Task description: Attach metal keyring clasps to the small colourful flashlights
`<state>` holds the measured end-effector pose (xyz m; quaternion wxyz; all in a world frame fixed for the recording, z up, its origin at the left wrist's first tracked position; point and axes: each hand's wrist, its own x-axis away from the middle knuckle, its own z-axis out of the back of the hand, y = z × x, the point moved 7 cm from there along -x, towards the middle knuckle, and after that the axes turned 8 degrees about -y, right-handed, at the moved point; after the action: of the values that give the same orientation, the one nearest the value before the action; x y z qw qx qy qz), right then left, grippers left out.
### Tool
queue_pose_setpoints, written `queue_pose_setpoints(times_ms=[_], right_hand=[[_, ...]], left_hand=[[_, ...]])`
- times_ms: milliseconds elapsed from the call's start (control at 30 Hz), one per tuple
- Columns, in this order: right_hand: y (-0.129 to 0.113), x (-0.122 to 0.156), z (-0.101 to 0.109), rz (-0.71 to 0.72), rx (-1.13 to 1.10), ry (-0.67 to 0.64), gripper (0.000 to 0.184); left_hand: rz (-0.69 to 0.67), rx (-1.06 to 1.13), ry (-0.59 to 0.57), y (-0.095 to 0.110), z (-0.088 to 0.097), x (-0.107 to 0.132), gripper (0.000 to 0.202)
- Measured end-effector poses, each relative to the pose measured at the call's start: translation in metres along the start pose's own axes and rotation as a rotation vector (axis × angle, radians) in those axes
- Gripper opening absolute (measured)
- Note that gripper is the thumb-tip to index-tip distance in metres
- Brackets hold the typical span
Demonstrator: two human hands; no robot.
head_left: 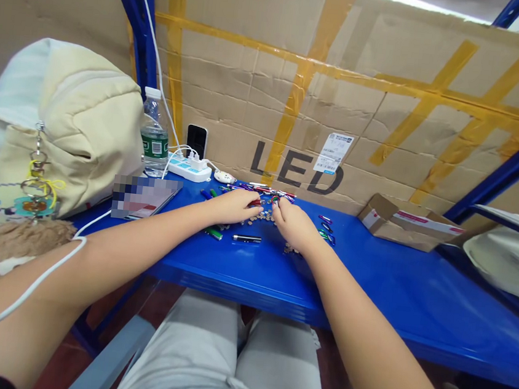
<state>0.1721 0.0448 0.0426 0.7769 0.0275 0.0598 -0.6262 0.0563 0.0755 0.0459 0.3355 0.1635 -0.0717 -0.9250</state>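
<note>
My left hand reaches over the blue table, fingers curled together near a small red item; what they hold is too small to make out. Close beside it, my right hand is closed in a pinch by a small green piece. Small brownish metal bits lie scattered between and under the hands. Behind them is a heap of slim, shiny coloured sticks. A black penlight-like tube and a green tube lie in front. Several coloured carabiners rest to the right.
On the left stand a cream bag, a water bottle, a power strip and a phone. A small open carton sits at the right. A large cardboard sheet backs the blue table. A white cable crosses my left arm.
</note>
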Motion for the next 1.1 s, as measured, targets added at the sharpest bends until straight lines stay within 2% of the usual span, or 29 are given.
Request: queue_pose_setpoints(times_ms=[233, 467, 633, 733, 867, 1000, 1100], right_hand=[[-0.009, 0.000, -0.007, 0.040, -0.003, -0.030, 0.029], [-0.012, -0.001, -0.009, 0.020, 0.038, -0.035, 0.032], [-0.015, 0.000, -0.006, -0.038, 0.104, -0.036, 0.031], [-0.013, 0.000, -0.006, -0.044, 0.072, -0.046, 0.031], [0.000, -0.003, -0.006, -0.015, -0.169, -0.026, 0.029], [0.024, -0.006, -0.007, -0.045, -0.430, 0.014, 0.032], [0.037, -0.008, -0.008, -0.083, -0.485, 0.016, 0.036]], left_hand=[[-0.047, -0.058, -0.032, 0.004, -0.008, -0.002, 0.014], [0.123, -0.075, 0.006, 0.002, -0.010, 0.001, 0.011], [0.265, 0.191, -0.020, -0.004, -0.016, 0.002, 0.014], [0.266, 0.310, -0.009, -0.011, -0.014, -0.002, 0.018], [0.216, 0.459, -0.058, -0.024, -0.008, -0.004, 0.029], [0.347, 0.788, -0.151, -0.043, -0.013, 0.001, 0.039], [0.396, 1.009, -0.120, -0.049, -0.015, 0.000, 0.043]])
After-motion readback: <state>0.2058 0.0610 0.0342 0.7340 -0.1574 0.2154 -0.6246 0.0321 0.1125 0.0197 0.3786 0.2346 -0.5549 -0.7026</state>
